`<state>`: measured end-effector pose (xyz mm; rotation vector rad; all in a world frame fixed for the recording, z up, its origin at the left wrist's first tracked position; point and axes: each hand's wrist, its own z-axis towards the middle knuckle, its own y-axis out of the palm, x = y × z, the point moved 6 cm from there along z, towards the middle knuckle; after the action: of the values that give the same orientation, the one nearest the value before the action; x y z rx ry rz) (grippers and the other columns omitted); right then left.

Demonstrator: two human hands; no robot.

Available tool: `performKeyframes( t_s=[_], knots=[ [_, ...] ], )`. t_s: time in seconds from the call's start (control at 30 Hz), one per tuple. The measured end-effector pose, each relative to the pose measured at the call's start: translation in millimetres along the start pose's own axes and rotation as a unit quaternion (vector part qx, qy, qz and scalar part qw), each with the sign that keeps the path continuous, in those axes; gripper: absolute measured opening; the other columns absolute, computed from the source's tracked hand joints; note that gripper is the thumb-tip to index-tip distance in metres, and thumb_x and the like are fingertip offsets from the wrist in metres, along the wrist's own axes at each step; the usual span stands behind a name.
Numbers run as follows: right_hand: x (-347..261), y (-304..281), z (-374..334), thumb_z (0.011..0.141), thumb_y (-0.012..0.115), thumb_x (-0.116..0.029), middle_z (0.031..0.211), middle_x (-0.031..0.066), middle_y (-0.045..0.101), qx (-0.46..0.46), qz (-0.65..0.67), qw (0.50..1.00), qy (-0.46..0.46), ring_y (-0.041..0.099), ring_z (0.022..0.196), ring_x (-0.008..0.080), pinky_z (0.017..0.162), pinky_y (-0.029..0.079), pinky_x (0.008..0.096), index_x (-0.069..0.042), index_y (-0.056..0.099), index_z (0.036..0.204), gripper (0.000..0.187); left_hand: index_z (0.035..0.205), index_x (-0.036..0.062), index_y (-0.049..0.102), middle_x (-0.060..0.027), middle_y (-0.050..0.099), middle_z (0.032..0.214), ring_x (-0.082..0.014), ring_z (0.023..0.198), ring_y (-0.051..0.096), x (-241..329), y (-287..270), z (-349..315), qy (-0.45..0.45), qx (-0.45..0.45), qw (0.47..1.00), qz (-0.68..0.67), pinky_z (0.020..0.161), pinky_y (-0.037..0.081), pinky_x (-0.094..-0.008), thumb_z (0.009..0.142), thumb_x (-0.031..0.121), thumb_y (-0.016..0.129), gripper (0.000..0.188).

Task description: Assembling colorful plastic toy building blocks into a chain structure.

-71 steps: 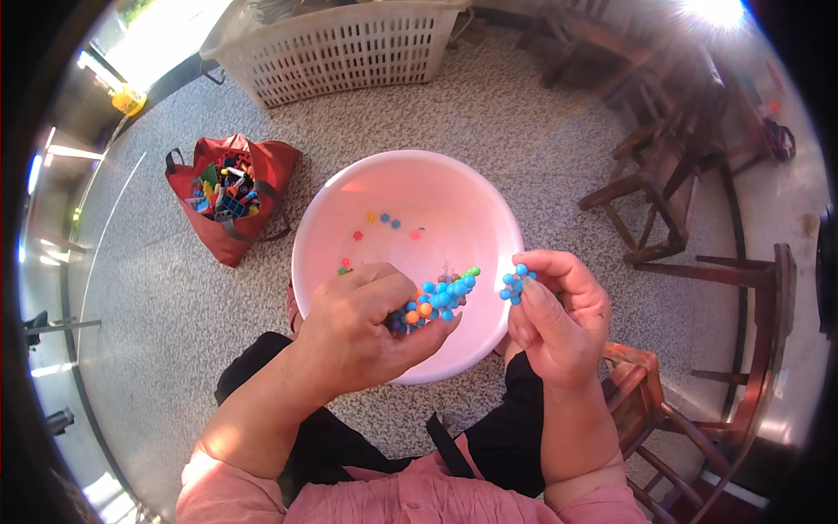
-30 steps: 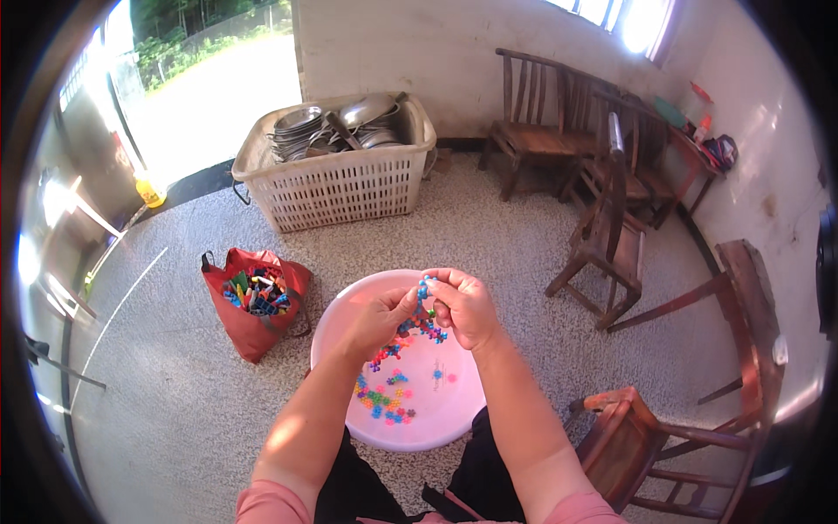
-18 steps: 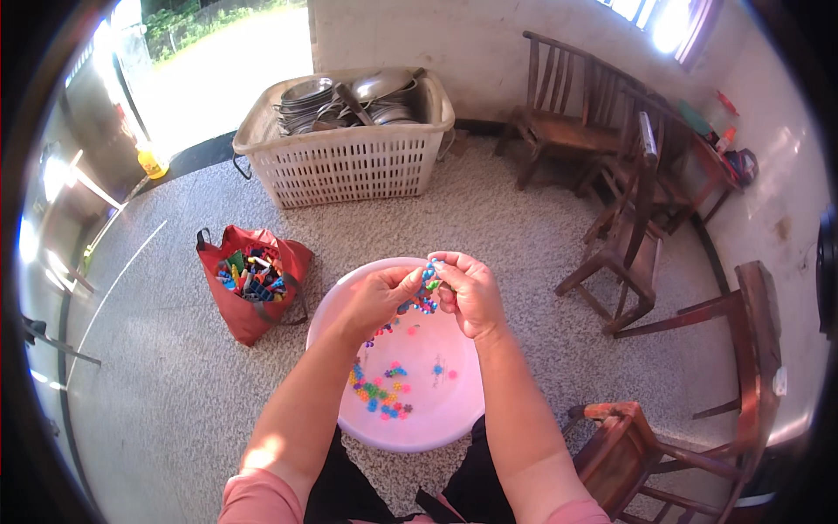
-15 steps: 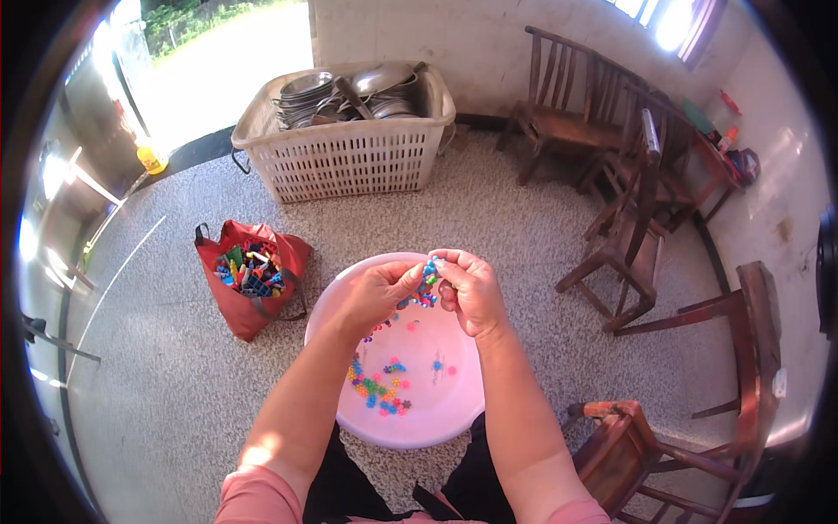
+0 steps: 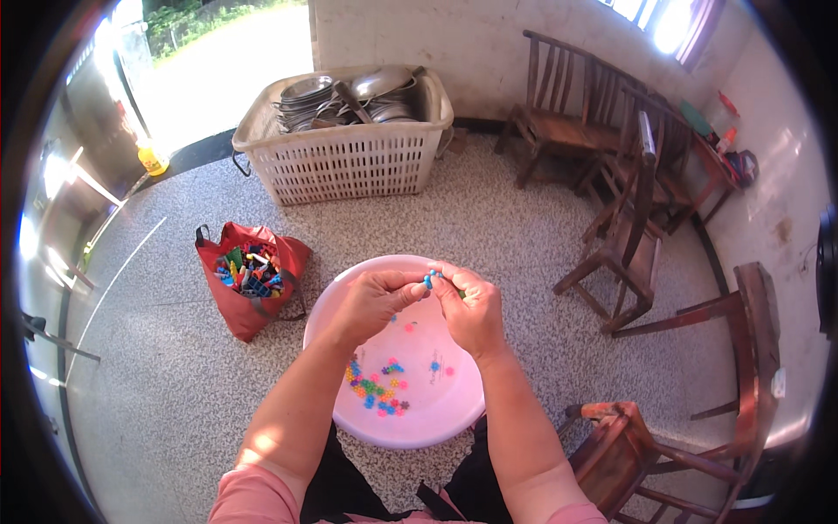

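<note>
Left hand (image 5: 371,306) and right hand (image 5: 474,313) sit slightly lower than half a second ago; the multicoloured strand that hung beneath them no longer shows (hidden or let go, cannot tell). Now they meet near frame centre, fingers of both pinching a small blue knobbed piece (image 5: 429,281) above the upper part of a pink basin (image 5: 458,402). Loose coloured pieces (image 5: 375,391) lie at the basin's lower left. Left of frame: red bag (image 5: 237,316) of toy parts.

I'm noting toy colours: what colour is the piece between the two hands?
Blue, where the piece shows between the fingers; best seen in the head view.
</note>
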<state>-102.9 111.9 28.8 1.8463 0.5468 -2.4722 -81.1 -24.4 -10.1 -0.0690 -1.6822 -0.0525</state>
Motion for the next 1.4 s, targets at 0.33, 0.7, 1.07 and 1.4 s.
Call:
performKeyframes(
  t_s=[0.33, 0.7, 1.07, 1.4],
  knots=[
    [2.7, 2.8, 3.0, 0.082, 0.056, -0.007, 0.093, 0.014, 0.064, -0.008, -0.006, 0.999, -0.035, 0.062, 0.083, 0.0177, 0.072, 0.048, 0.0266, -0.002, 0.064, 0.098, 0.018, 0.103, 0.0079, 0.065, 0.0032, 0.061, 0.079, -0.0026, 0.064, 0.048, 6.9, 4.8, -4.4, 0.013, 0.018, 1.0, -0.016, 0.053, 0.04, -0.0186, 0.08, 0.033, 0.065, 0.034],
    [57.3, 7.3, 6.2, 0.084, 0.045, 0.0, 0.084, 0.0073, 0.052, 0.025, 0.587, 0.761, 0.274, 0.058, 0.082, 0.0164, 0.06, 0.047, 0.0245, -0.002, 0.044, 0.105, 0.021, 0.111, 0.0021, 0.054, -0.0035, 0.06, 0.085, -0.0082, 0.067, 0.056, -3.3, -0.3, -3.9, -0.048, 0.055, 0.96, -0.272, 0.057, 0.046, -0.0203, 0.089, 0.028, 0.051, 0.034],
    [50.2, 10.7, 2.5, 0.09, 0.05, -0.028, 0.076, 0.001, 0.049, -0.023, 0.541, 0.797, 0.266, 0.042, 0.058, 0.0088, 0.05, 0.039, 0.0221, -0.005, 0.049, 0.105, 0.028, 0.106, 0.0023, 0.052, -0.0058, 0.06, 0.085, -0.0133, 0.077, 0.058, 0.2, -0.5, -8.7, -0.058, 0.015, 0.945, -0.32, 0.064, 0.049, -0.0265, 0.089, 0.024, 0.051, 0.028],
    [36.4, 21.6, 0.9, 0.09, 0.05, -0.019, 0.075, 0.0005, 0.048, -0.046, 0.527, 0.81, 0.253, 0.042, 0.058, 0.0073, 0.05, 0.037, 0.0212, -0.001, 0.048, 0.108, 0.026, 0.107, 0.0038, 0.053, -0.0045, 0.06, 0.084, -0.0111, 0.075, 0.059, -2.7, 2.8, -5.3, -0.035, -0.009, 0.972, -0.233, 0.065, 0.048, -0.023, 0.089, 0.022, 0.051, 0.025]
  ],
)
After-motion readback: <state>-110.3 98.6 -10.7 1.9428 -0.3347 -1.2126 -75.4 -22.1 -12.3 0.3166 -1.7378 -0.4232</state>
